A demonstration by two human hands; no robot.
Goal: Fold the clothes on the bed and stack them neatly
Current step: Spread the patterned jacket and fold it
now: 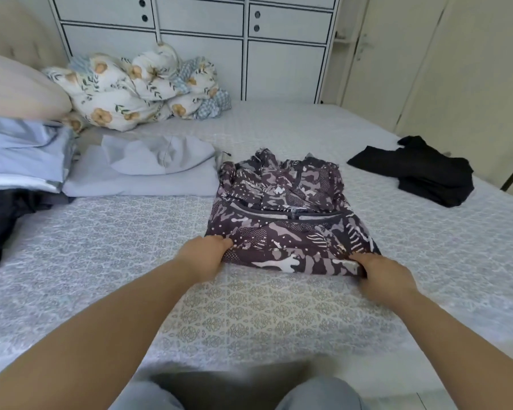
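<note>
Head view: left hand (204, 255) and right hand (381, 273) each gripping patterned jacket (282, 214) hem, no legible writing.

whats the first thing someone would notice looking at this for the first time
Most likely the dark patterned garment, partly folded in the middle of the bed, with the left hand and right hand gripping its near corners. Next would come the floral bedding bunched at the far left by the wardrobe, and the crumpled black garment lying unfolded on the right side of the bed.
</note>
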